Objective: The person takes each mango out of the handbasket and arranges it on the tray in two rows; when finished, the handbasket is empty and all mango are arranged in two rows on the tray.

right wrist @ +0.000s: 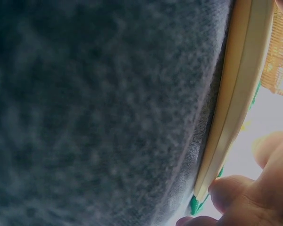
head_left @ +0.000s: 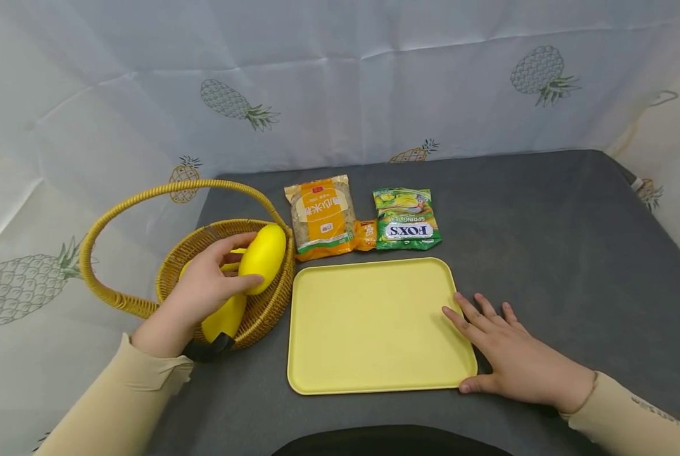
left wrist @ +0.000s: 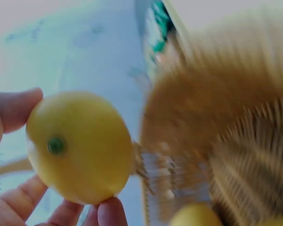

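The yellow fruit [head_left: 263,258] looks like smooth plastic with a soft gloss, its green nub [left wrist: 56,144] shiny as well. The basket [head_left: 273,320] is woven of wicker-like strands — ribbed and rough — and its handle [head_left: 203,183] is tightly wrapped in the same material. The tray [head_left: 374,329] reads as smooth moulded plastic, fairly matt. Glossy, crinkled film makes up the orange bag [head_left: 324,218], small orange packet [head_left: 366,235] and green bag [head_left: 406,217]. The table covering [head_left: 545,266] is matt cloth, mottled and fuzzy; the backdrop [head_left: 340,114] is thin, creased fabric. The sleeves [head_left: 123,392] look like plain matt cloth.
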